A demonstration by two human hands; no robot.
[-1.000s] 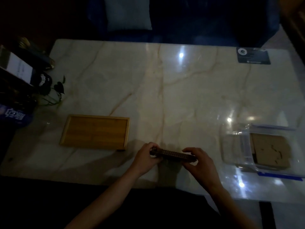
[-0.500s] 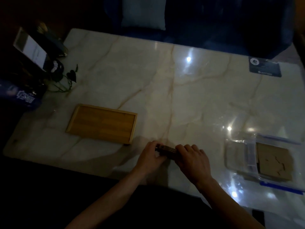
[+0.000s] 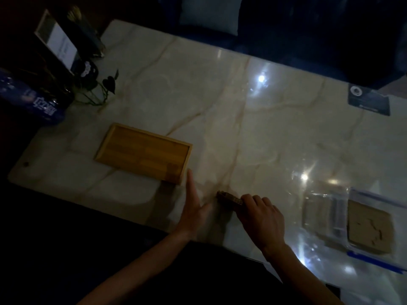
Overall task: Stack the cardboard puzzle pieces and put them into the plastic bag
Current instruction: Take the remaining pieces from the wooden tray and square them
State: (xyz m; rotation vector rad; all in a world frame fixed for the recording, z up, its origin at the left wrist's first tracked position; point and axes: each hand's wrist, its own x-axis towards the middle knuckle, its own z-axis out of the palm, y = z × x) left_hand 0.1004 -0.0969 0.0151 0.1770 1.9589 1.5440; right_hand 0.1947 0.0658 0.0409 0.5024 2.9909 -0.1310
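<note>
A stack of cardboard puzzle pieces [image 3: 229, 198] stands on edge on the marble table, near its front edge. My right hand [image 3: 262, 219] is closed over the stack's right end. My left hand [image 3: 193, 208] lies open and flat on the table just left of the stack, fingers pointing toward the wooden tray, holding nothing. A clear plastic bag [image 3: 330, 214] with a blue zip strip lies at the right. A brown cardboard sheet [image 3: 370, 230] with puzzle cuts sits inside it.
A shallow wooden tray [image 3: 143, 153] lies left of my hands. At the far left stand a dark vase with leaves [image 3: 97, 84], a card stand [image 3: 57, 40] and a blue packet [image 3: 33, 100]. A dark card [image 3: 367, 100] lies at the back right.
My left hand has let go of the stack and opened flat to its left. My right hand still holds the stack. The view has tilted and shifted right.
</note>
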